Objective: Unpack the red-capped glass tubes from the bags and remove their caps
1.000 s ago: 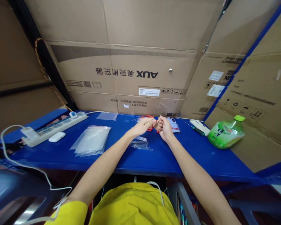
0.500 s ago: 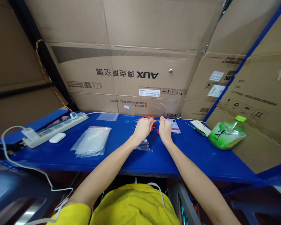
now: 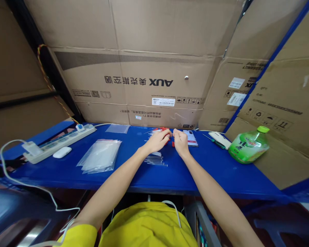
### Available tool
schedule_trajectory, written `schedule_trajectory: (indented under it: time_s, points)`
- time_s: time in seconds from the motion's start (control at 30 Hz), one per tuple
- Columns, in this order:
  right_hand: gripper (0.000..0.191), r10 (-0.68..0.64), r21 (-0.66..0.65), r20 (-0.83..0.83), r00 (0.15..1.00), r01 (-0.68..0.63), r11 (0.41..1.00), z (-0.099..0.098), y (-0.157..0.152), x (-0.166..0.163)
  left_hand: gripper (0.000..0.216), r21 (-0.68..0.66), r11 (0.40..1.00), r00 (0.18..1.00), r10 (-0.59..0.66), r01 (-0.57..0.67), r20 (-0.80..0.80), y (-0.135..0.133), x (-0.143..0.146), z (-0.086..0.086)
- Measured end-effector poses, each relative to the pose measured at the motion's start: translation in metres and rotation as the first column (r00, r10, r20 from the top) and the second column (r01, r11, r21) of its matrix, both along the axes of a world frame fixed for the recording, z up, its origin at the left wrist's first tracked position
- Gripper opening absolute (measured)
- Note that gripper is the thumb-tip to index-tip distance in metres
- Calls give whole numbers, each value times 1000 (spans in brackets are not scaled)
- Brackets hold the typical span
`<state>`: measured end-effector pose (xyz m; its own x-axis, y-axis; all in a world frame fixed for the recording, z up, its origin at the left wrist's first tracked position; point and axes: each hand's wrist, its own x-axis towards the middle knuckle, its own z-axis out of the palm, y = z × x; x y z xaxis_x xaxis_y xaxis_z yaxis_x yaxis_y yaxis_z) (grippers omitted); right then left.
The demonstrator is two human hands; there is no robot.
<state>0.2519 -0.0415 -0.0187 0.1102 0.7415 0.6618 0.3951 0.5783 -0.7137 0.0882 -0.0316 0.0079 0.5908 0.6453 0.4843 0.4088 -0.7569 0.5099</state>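
Note:
Near the back of the blue table, my left hand (image 3: 157,140) and my right hand (image 3: 181,141) come close together, fingertips almost meeting. Both sets of fingers are pinched; whatever is between them is too small to make out. Thin clear tubes (image 3: 154,160) lie in a row below my left hand, partly covered by its wrist. Behind that hand are more thin clear pieces with red ends (image 3: 161,129). A small red piece (image 3: 173,144) lies beside my right hand. A phone with a lit screen (image 3: 190,137) sits just right of that hand.
Clear plastic bags (image 3: 100,156) lie on the left, with another flat bag (image 3: 117,128) behind. Farther left are a power strip (image 3: 61,141) and a white case (image 3: 62,152). A screwdriver (image 3: 218,143), a white device (image 3: 220,139) and a green bottle (image 3: 248,146) stand right. Cardboard (image 3: 154,61) walls the back.
My hands have drawn slightly apart at the fingertips, and the left hand has turned so its back shows more. The view has shifted slightly. The things on the table stay in place.

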Motion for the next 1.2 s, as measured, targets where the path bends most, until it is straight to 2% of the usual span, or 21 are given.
schedule_trajectory:
  time_s: [0.17,0.3,0.4,0.53,0.7,0.77,0.83,1.0,1.2]
  points:
    - [51,14,60,151,988,-23,998,2,-1,2,15,-112,993,997,-38,46,69,2,1,0]
    - [54,64,-21,75,995,-63,998,3,1,2,17,-169,982,991,-63,83,121,2,0,-1]
    - [58,132,-107,-61,989,-138,985,3,3,1,24,-86,994,990,-51,63,131,3,0,-3]
    - [65,170,-227,-267,949,-234,946,3,5,-3,21,92,996,1000,-6,5,17,4,0,-6]
    - [70,158,-405,-420,894,-340,849,2,5,-9,20,147,983,989,120,-106,-90,0,1,-6]
    - [69,200,-399,-456,867,-400,825,0,5,-11,18,138,983,985,136,-121,-105,-2,2,-5]
    - [67,229,-363,-473,851,-425,829,-2,6,-12,16,132,984,985,134,-120,-104,-2,3,-6]
    - [63,237,-316,-457,857,-406,858,-4,7,-12,16,123,986,991,120,-112,-66,5,8,-10]
    - [62,249,-311,-458,854,-416,855,-3,5,-13,17,89,989,992,120,-117,-32,8,10,-11]
